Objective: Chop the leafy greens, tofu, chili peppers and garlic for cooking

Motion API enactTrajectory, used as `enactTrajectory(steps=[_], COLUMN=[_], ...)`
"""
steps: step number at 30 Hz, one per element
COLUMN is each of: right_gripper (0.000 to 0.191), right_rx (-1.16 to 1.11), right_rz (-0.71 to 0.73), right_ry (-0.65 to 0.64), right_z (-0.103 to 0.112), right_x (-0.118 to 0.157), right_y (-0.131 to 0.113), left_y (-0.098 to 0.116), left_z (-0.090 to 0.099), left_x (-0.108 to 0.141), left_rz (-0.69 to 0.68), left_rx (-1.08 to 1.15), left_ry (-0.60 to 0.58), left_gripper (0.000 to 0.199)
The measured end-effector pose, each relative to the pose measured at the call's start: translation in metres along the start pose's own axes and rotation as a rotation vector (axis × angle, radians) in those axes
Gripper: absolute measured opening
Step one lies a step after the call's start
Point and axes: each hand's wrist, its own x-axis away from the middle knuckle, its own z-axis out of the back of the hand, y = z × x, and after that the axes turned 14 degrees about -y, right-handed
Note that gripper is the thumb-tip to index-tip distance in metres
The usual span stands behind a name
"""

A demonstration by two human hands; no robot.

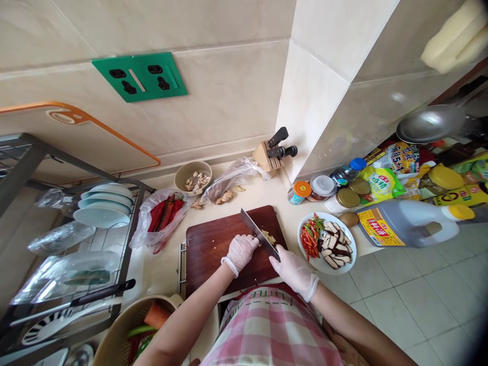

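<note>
My right hand (294,272), in a clear glove, is closed around the handle end of a kitchen knife (256,229). The blade points away and to the left, over a dark red-brown cutting board (213,254). Pale chopped pieces (269,238), perhaps ginger or garlic, lie on the board just right of the blade. Close to the blade's left side, my gloved left hand (241,251) rests on the board with fingers curled. Whatever sits under those fingertips is mostly hidden. A few small pale bits are scattered over the board.
Right of the board stands a plate (305,223) of cut peppers and sliced mushrooms, near jars and a large jug (414,223). Behind are a knife block (267,160), ginger (224,196) and a garlic basket (179,178). Bagged red chilies (163,213) and a dish rack (125,239) stand left.
</note>
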Motion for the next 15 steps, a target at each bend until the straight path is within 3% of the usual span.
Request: enactTrajectory(steps=[15], right_gripper=[0.028], right_rx=[-0.111], right_rz=[-0.029], right_ry=[0.048], right_z=[-0.011], right_x=[-0.008], right_y=[0.006], left_y=[-0.006], left_z=[-0.001], left_x=[0.003], left_rz=[-0.024], left_rx=[-0.024], left_ry=[0.019], left_gripper=[0.023])
